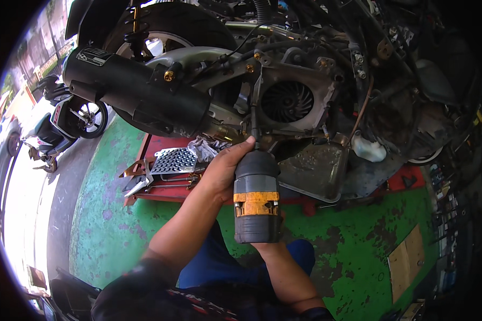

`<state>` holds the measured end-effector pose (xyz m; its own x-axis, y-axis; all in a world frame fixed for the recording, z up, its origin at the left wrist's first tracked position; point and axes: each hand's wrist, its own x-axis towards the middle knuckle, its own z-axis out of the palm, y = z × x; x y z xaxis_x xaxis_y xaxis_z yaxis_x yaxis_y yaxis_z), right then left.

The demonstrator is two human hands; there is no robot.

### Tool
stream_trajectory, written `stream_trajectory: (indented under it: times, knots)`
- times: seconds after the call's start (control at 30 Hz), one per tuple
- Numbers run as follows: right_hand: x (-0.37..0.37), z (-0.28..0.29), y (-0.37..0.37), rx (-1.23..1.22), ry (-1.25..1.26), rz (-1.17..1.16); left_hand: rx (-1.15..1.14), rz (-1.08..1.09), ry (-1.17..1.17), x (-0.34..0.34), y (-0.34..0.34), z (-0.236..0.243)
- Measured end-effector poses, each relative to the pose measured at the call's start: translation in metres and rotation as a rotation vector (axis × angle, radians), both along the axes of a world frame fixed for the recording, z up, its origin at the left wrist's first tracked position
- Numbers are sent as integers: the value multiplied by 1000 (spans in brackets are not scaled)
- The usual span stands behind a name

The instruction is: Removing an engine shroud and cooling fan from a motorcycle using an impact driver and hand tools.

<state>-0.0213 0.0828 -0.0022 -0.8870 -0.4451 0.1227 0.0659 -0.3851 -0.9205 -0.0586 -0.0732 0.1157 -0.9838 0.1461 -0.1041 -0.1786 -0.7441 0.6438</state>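
A black and yellow cordless impact wrench [256, 199] points forward at the scooter's engine side, its long socket extension [256, 128] reaching up to a point beside the round fan opening [287, 101]. My left hand [228, 168] grips the front of the wrench, thumb at the extension's base. My right hand [268, 243] holds the wrench from below, its fingers mostly hidden behind the tool body. A black exhaust muffler [136, 91] lies to the left of the extension, with gold bolts [170, 75] above it.
A red lift platform [403, 179] holds a metal tray [310, 176], a perforated plate [172, 160], rags [206, 148] and loose parts. The rear tyre [209, 27] is behind the muffler. Another scooter [53, 128] stands at left. Cardboard [406, 262] lies on the green floor [353, 273].
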Motion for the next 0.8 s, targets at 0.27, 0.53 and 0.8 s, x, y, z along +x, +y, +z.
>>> stream_trajectory:
  times: [0.27, 0.53, 0.8]
  knots:
    - [5, 33, -31, -502, -389, -98, 53, -64, -77, -19, -11, 3]
    - [3, 81, -3, 703, 770, -346, 340, -134, 49, -23, -2, -4]
    - [8, 51, -15, -226, -164, -48, 129, -27, -69, -18, 5, 9]
